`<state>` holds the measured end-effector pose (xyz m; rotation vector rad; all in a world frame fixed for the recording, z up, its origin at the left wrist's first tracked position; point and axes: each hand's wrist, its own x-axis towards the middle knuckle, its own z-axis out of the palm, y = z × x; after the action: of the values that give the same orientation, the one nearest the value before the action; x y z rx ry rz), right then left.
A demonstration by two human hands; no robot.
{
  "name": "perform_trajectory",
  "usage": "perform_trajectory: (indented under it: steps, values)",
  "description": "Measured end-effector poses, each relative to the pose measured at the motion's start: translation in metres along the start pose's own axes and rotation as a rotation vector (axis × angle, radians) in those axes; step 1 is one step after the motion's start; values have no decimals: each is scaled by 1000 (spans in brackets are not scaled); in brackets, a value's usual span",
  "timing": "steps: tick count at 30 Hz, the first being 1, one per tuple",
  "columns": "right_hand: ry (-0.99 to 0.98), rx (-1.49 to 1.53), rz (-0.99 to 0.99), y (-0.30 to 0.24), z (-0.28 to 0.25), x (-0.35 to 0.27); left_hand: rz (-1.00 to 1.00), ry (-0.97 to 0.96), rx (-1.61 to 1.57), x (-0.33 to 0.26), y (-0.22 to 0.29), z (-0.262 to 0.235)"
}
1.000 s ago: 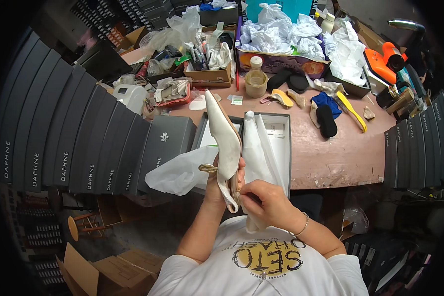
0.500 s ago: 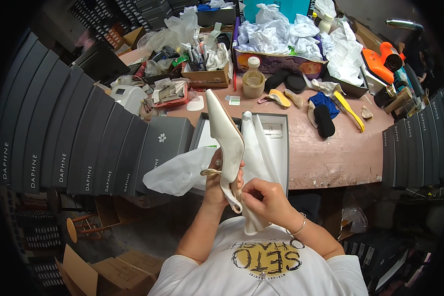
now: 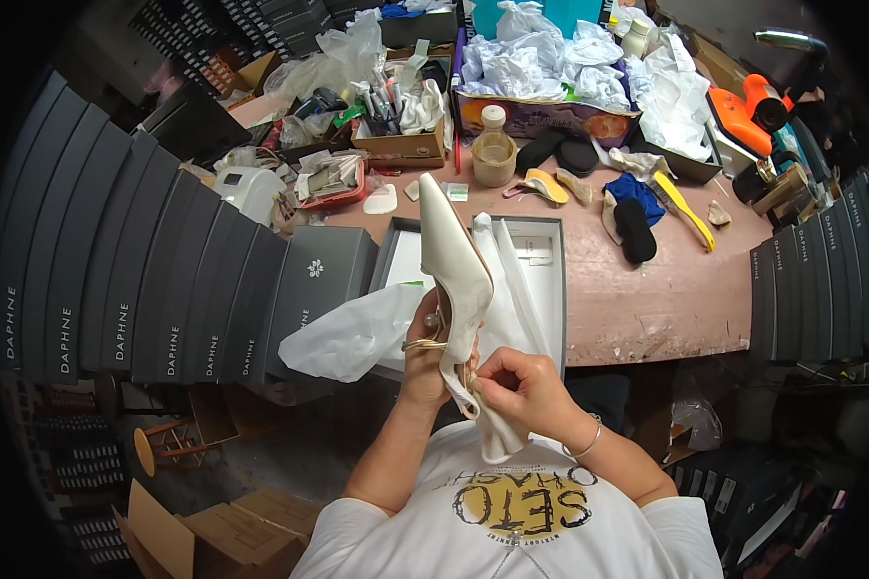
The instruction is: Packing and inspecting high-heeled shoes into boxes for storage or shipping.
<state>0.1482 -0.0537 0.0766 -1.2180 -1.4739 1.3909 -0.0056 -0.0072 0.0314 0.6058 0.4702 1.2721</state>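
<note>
Pinkish tabletop (image 3: 661, 309), chipped front edge, spans from open box (image 3: 543, 289) to right-side boxes (image 3: 811, 280). Left-side grey boxes (image 3: 150, 265): white lettering. White shoe (image 3: 462, 289) over open box, left hand (image 3: 425, 372) gripping it; right hand (image 3: 523, 386) fingertips pressed together by its strap (image 3: 457, 388), pinched item unclear.

scuffed pinkish-brown worktop (image 3: 661, 314), near edge chipped | dark grey floor (image 3: 266, 461) below it | round-seated brown wooden stool (image 3: 146, 452), worktop's left side | light: bright on top, dim beneath

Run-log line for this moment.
left hand: holding white shoe | right hand: fingertips pinched at back strap | open box: on table
</note>
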Motion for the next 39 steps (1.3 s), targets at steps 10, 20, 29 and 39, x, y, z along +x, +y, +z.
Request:
perform_trajectory:
  steps: [10,20,29,39]
  values:
    - [139,-63,-128,12,17,7,-5,46,-7,2,1,-10]
    - [167,66,-7,0,-7,2,-179,30,-270,-1,-5,-22]
    - [52,13,-44,4,6,-3,-99,32,-159,-1,-1,-9]
    - [69,113,6,7,10,-3,-16,3,-15,-2,2,-1]
